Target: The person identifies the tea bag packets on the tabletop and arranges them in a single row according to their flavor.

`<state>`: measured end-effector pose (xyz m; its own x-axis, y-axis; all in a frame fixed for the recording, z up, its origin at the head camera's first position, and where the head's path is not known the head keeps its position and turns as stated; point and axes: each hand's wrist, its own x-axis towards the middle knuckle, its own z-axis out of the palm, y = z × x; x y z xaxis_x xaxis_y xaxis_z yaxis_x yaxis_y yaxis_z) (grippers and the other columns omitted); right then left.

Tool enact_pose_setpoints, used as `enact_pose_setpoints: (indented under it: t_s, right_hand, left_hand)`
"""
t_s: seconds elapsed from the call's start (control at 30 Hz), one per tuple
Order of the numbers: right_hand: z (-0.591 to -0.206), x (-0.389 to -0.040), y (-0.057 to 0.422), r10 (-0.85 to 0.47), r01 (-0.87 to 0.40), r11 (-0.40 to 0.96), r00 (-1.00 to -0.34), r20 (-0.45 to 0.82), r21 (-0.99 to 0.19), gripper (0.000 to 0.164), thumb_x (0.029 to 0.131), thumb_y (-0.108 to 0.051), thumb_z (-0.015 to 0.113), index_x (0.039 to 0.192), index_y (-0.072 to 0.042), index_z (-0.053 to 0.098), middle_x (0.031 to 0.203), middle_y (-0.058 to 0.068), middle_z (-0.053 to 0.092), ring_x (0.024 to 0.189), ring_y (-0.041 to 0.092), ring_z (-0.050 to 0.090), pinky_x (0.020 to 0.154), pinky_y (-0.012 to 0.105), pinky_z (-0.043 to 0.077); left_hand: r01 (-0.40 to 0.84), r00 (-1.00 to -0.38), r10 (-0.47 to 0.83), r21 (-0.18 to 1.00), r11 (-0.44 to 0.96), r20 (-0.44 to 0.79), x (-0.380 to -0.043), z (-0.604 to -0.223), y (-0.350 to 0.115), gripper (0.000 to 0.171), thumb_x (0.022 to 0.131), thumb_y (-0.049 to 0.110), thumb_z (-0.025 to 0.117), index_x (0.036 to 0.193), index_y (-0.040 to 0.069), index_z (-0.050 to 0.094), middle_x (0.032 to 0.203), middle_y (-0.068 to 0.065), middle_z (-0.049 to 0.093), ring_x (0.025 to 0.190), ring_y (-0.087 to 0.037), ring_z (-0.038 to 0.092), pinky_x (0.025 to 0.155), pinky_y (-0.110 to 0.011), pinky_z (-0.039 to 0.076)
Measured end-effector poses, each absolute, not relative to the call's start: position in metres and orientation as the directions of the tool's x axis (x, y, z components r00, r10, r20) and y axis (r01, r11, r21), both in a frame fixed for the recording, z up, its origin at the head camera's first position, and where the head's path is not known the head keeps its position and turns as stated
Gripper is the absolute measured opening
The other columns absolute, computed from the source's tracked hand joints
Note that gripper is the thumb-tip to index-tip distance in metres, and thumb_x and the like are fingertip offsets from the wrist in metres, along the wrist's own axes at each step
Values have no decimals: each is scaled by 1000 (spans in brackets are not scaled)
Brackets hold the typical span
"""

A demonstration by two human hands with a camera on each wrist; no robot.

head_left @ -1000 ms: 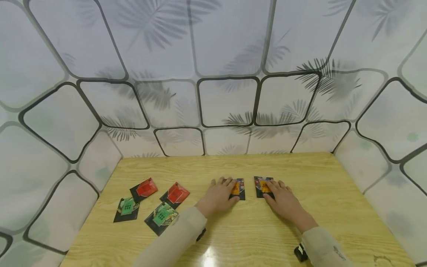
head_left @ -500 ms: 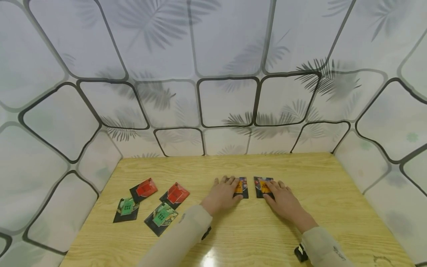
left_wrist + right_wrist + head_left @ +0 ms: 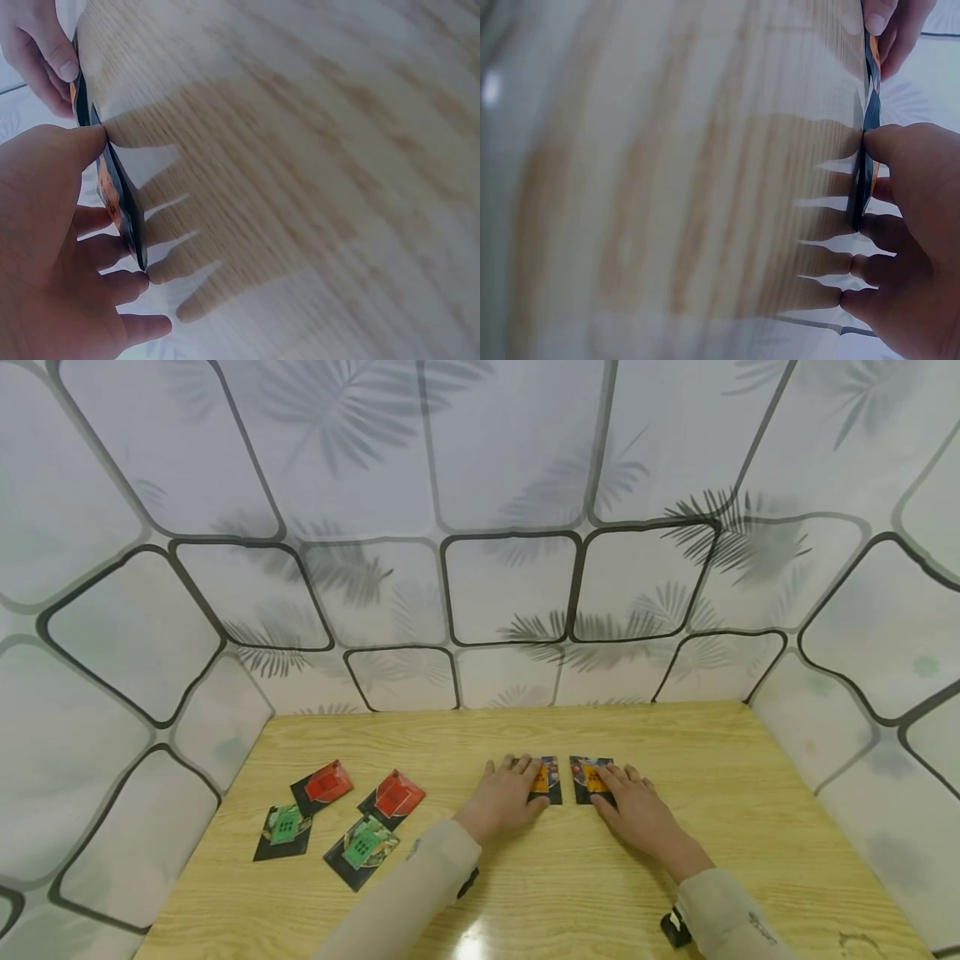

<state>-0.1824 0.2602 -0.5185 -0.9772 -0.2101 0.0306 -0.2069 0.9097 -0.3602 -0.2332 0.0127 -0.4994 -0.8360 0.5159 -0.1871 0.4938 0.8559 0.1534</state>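
Two small flat packets, dark with orange labels, lie side by side on the wooden table with a narrow gap between them. My left hand point(image 3: 506, 797) rests on the left orange packet point(image 3: 555, 782), covering its left part. On the right orange packet point(image 3: 582, 783) lies my right hand point(image 3: 637, 810), over its right side. In the left wrist view, the thumb of the left hand point(image 3: 52, 225) touches the packet's near edge and the fingers are spread. The right wrist view shows the right hand point(image 3: 922, 225) with thumb and spread fingertips at its packet point(image 3: 864, 176).
To the left on the table point(image 3: 480, 735) lie two red packets point(image 3: 322, 786) point(image 3: 392, 798) and two green packets point(image 3: 283, 832) point(image 3: 362, 850), some overlapping. Patterned fabric walls point(image 3: 510, 593) enclose the table's back and sides.
My left hand has slid to the right with its orange packet, slightly away from me too, narrowing the gap to the other one. The right hand and its packet have stayed in place.
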Motion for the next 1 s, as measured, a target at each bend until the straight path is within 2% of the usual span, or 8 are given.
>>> enact_pose_setpoints:
  t_s: [1.0]
  right_hand:
    - [-522,-183,261,-214,-220,913,-975,54,-343,60,110,-33,56,157,3,45,160,34,43,149,60,33,117,77,29]
  left_hand:
    - [491,-839,520,190,850,-160,-235,-503,12,74,109,58,45,170,19,26,175,-6,29,160,-35,31,126,-60,33]
